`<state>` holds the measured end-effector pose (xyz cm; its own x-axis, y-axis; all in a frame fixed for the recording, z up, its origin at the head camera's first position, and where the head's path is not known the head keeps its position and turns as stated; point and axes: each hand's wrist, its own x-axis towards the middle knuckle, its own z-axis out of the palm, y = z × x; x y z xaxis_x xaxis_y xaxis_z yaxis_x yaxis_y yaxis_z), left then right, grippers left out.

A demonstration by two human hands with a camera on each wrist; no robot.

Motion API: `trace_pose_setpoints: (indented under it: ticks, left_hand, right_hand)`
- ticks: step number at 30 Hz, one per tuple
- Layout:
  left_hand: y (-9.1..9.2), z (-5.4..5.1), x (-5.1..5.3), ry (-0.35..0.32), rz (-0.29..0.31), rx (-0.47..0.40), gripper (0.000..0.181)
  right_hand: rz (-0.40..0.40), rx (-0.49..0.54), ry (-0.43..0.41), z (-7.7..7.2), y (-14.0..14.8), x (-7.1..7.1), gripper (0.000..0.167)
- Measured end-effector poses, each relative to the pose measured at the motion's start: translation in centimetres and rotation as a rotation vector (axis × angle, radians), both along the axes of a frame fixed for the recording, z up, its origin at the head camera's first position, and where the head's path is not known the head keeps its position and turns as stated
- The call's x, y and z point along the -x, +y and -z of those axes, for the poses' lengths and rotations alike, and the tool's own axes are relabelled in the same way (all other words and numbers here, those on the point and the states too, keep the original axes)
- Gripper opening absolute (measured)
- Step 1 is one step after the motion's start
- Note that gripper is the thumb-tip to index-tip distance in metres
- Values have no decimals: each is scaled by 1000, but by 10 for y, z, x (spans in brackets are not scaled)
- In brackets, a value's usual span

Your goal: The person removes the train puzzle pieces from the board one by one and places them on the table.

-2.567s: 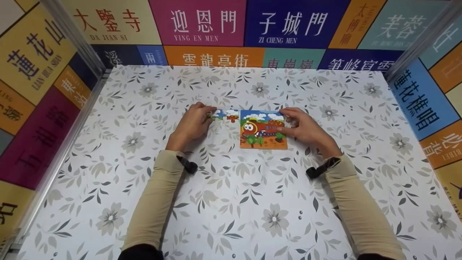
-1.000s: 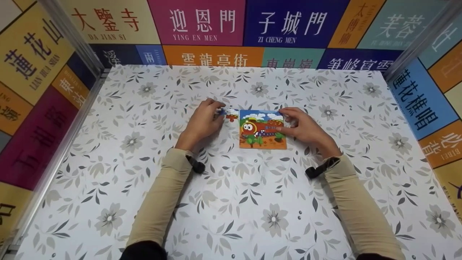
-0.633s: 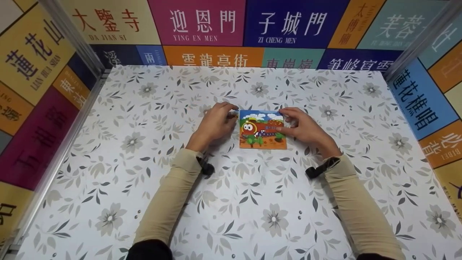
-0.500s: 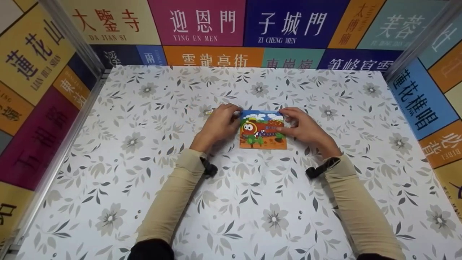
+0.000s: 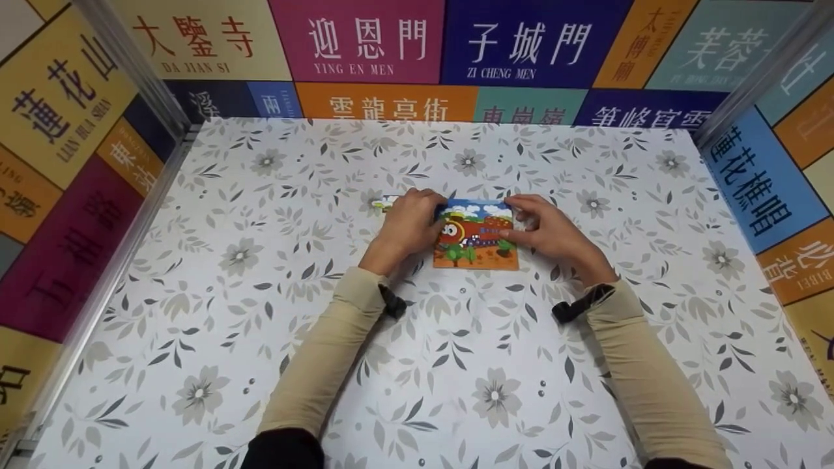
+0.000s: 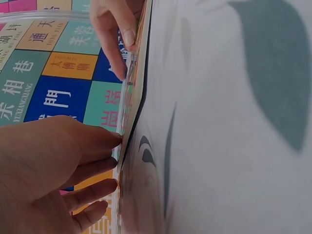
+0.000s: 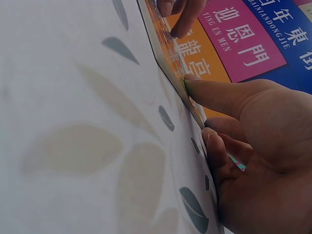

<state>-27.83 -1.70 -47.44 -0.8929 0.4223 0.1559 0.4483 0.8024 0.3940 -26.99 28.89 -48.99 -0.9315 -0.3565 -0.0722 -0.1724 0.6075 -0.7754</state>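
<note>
Gripping the train board (image 5: 481, 244) at its three-o'clock edge, the right hand (image 5: 554, 228) sets its thumb on the printed face, forefinger at the one-to-two-o'clock corner. The left hand (image 5: 410, 221) touches the board's ten-o'clock corner with bent fingers; whether it pinches anything cannot be told. A colourful piece (image 5: 386, 202) shows at that hand's ten o'clock, on the floral tabletop (image 5: 456, 339).

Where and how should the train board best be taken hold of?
Probably by the near edge, pinched thumb over and fingers under, coming in low from the person's side. The train board is thin and appears to lie flat on the table; that edge is bare, while the left hand covers its far-left corner and the right hand grips its right edge.
</note>
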Motion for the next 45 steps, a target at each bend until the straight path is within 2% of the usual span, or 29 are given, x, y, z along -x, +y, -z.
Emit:
trace_pose_setpoints:
  ticks: [12, 18, 22, 26, 34, 39, 45]
  left_hand:
    - [3, -3, -2, -37, -2, 20, 37]
    - [1, -1, -1, -63, 6, -32, 42]
    - [2, -1, -1, -56, 7, -57, 48]
    - [2, -2, 0, -45, 13, -63, 52]
    - [1, -2, 0, -80, 21, -86, 53]
    - [-1, -2, 2, -40, 36, -62, 52]
    - [-5, -1, 3, 12, 42, 6, 48]
  right_hand:
    - [-3, -7, 13, 1, 1, 1, 72]
    - [-4, 3, 8, 2, 0, 1, 72]
    - [1, 7, 3, 2, 0, 1, 72]
    - [4, 4, 6, 1, 0, 1, 72]
    - [1, 2, 10, 0, 0, 0, 71]
    - [-1, 9, 3, 0, 1, -1, 71]
    - [0, 6, 4, 0, 1, 0, 71]
